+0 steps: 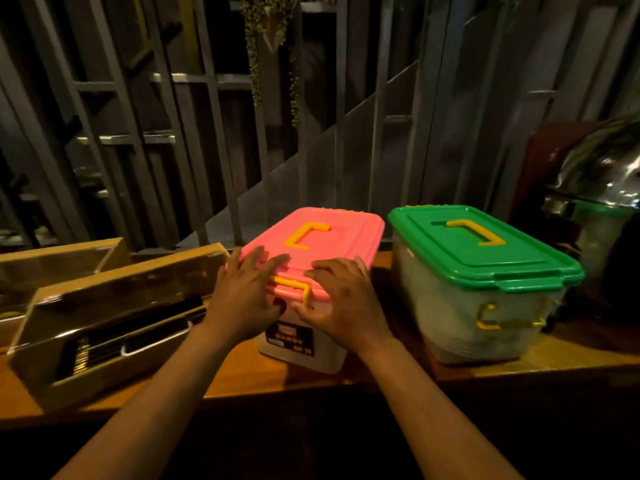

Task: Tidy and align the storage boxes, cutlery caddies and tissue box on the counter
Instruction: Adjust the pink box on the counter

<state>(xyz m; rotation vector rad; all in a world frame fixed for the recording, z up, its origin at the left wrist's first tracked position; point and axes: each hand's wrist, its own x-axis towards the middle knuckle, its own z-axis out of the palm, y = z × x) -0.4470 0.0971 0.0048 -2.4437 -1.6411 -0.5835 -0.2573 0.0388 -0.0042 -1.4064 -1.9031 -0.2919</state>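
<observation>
A storage box with a pink lid (332,225) and yellow handle stands mid-counter. My left hand (247,292) and my right hand (341,299) both lie on its near end, fingers over the lid edge, thumbs down the front by the yellow latch (294,284). To its right, a little apart, stands a clear box with a green lid (485,251). Left of the pink box a wooden cutlery caddy (104,327) with a clear cover lies at an angle; a second caddy (59,268) sits behind it. No tissue box is in view.
The wooden counter (571,355) runs left to right, its front edge close to me. A shiny metal vessel (602,181) and dark items crowd the far right. Grey slatted railings and a hanging plant (266,46) stand behind the counter.
</observation>
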